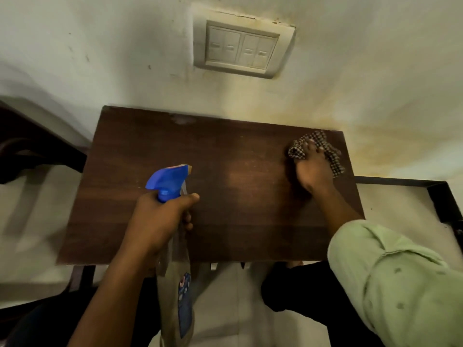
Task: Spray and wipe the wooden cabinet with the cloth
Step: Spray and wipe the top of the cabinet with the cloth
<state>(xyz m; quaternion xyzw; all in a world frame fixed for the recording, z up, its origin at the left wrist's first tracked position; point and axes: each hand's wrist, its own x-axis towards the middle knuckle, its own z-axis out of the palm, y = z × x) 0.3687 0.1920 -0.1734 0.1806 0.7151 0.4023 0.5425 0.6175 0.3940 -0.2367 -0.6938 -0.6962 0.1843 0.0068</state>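
Wiping is the step here: your right hand (312, 171) sits on the bunched checked cloth (334, 159), fingers curled into it and pressing it down on the far right corner of the cabinet top (225, 151). Your left hand (160, 216) grips the neck of the spray bottle (172, 180), fingers wrapped round it just under the blue head, nozzle aimed out over the middle of the top. I can't tell if the trigger is pulled. To do this well, flatten the cloth a bit so more of it meets the wood, then press evenly and pull long overlapping strokes from the wall edge toward you, working right to left. The paler patch in the middle probably needs a pass. Spray ahead of the cloth, not on your hand, and aim low so mist stays off the switch plate (240, 50) on the wall behind. Mind your green sleeve (388, 271) dragging over wet wood.
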